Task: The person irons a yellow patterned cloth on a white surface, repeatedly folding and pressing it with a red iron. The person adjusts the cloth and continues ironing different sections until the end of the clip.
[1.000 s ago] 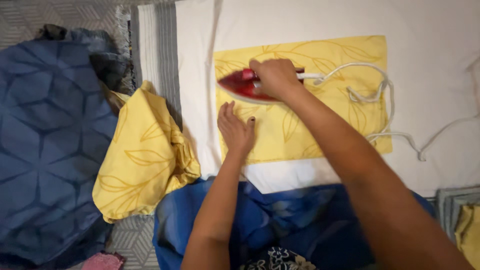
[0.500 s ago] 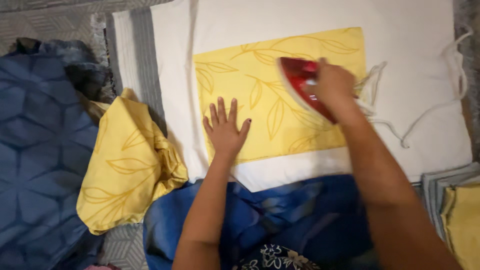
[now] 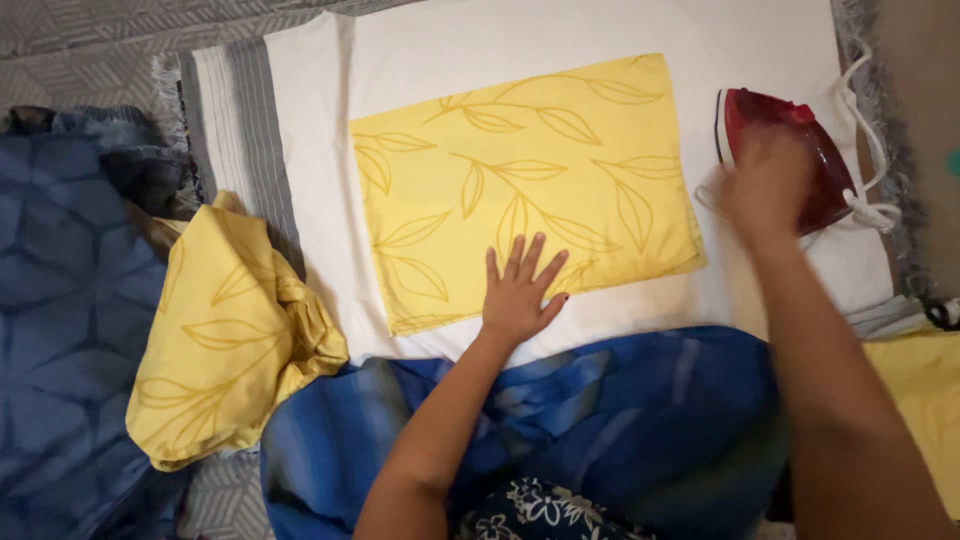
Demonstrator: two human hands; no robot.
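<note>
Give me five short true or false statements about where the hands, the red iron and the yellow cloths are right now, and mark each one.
1. The left hand lies flat on the near edge of the flat yellow leaf-print cloth. True.
2. The red iron sits on that cloth. False: it is off it, to the right, on the white sheet.
3. The right hand is at the iron. True.
4. A crumpled yellow leaf-print cloth lies to the right. False: it lies left.
5. The white cord crosses the flat cloth. False: it stays by the iron.
</note>
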